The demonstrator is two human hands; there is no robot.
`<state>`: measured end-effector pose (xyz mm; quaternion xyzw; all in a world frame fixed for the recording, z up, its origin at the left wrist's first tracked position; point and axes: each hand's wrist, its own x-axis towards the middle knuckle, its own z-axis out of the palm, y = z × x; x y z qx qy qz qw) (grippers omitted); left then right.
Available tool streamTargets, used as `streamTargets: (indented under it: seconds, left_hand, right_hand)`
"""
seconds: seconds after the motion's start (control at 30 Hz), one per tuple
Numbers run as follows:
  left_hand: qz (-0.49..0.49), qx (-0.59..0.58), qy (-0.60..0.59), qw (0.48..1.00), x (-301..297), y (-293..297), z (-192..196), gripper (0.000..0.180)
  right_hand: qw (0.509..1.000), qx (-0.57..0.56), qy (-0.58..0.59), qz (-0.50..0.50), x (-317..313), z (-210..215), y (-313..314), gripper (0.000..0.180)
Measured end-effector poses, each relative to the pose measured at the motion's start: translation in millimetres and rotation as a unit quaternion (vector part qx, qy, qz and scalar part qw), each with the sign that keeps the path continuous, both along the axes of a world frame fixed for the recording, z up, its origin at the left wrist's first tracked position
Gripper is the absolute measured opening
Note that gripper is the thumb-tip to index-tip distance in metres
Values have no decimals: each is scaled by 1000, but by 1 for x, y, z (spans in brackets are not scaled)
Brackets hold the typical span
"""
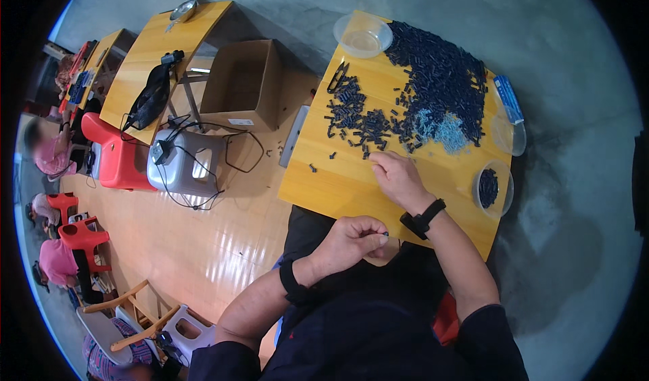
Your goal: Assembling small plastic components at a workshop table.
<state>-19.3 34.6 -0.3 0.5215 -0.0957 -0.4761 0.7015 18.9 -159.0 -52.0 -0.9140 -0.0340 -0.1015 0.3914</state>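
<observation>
My left hand (353,244) is at the table's near edge, thumb and forefinger pinched on a small dark piece (386,233) whose shape is mostly hidden. Farther in, my right hand (400,179) rests low over the tabletop, fingers curled, with its fingertips at a small black cylinder (366,156). Just beyond lies a loose group of black cylinders (370,128). A dense heap of the same dark cylinders (439,63) covers the far right, with a pile of small light-blue pieces (447,132) at its near side. Black tweezers (336,77) lie at the left.
On the yellow table (324,185) stand a clear bowl (363,36) at the far corner and a tub of black cylinders (488,186) at right. A blue box (508,100) lies by the right edge. Leftward are a cardboard box (241,87) and a grey stool (182,161) with cables.
</observation>
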Motion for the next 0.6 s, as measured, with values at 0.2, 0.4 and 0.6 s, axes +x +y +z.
streamTargets:
  seconds: [0.2,0.4,0.6]
  left_hand:
    - [-4,35,-35,999,6,5,-5,11]
    - [-1,41,-42,998,10,4,-7,11]
    - [10,57,-33,998,11,4,-9,11]
  right_hand:
    - [989,-136,38,46,13,-2,2,20]
    - [969,-226,62,77,19,-3,5,17]
    - [965,-246,57,68,19,-8,5,11]
